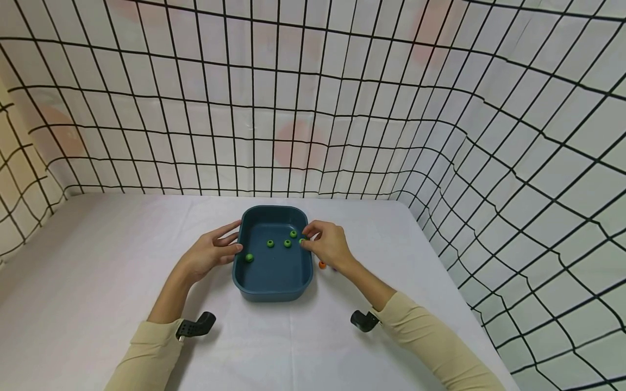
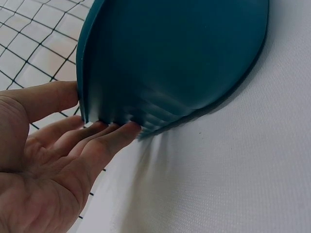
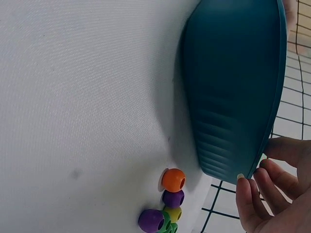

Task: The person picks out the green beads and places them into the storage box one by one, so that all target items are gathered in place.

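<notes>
A dark blue tray [image 1: 274, 297] holds several green beads, among them one near its left wall [image 1: 249, 258]. The left hand [image 1: 207, 254] holds the tray's left side, its thumb at the rim and its fingers against the outer wall, as the left wrist view shows. Over the tray's right rim, the right hand [image 1: 330, 244] pinches a green bead [image 1: 302, 240] between thumb and fingertips. Some fingers of the right hand [image 3: 282, 189] lie by the outside of the rim in the right wrist view.
Outside the tray, below the right hand, lie an orange bead [image 3: 174, 180], purple beads [image 3: 151, 221], a yellow bead [image 3: 173, 213] and green beads [image 3: 164, 222]. White cloth [image 1: 288, 347] covers the table. Black netting [image 1: 274, 114] stands behind and to the right.
</notes>
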Available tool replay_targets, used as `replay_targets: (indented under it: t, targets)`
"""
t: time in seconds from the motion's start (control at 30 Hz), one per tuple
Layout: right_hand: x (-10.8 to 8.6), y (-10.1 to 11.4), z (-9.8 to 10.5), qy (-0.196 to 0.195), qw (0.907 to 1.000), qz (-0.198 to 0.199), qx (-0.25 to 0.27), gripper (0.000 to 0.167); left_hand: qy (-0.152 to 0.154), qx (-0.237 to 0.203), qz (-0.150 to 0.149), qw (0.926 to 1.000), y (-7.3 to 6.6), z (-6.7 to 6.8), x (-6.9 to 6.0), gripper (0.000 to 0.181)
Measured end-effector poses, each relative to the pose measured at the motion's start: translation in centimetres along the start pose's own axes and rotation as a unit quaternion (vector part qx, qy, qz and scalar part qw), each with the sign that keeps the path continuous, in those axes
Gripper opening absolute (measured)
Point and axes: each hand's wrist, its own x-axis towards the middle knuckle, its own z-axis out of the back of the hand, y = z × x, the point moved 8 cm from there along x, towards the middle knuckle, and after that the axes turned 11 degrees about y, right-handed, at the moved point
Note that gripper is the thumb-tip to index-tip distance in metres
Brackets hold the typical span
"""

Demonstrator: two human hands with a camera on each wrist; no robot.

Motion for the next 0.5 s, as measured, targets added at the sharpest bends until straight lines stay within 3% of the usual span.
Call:
replay_targets:
  t: [0.5]
  targets:
    - [-0.07, 0.13, 0.04, 0.001, 1.0, 0.002, -0.004, 0.019, -0.004, 0.004, 0.002, 1.0, -0.16, -0.15, -0.01, 0.075]
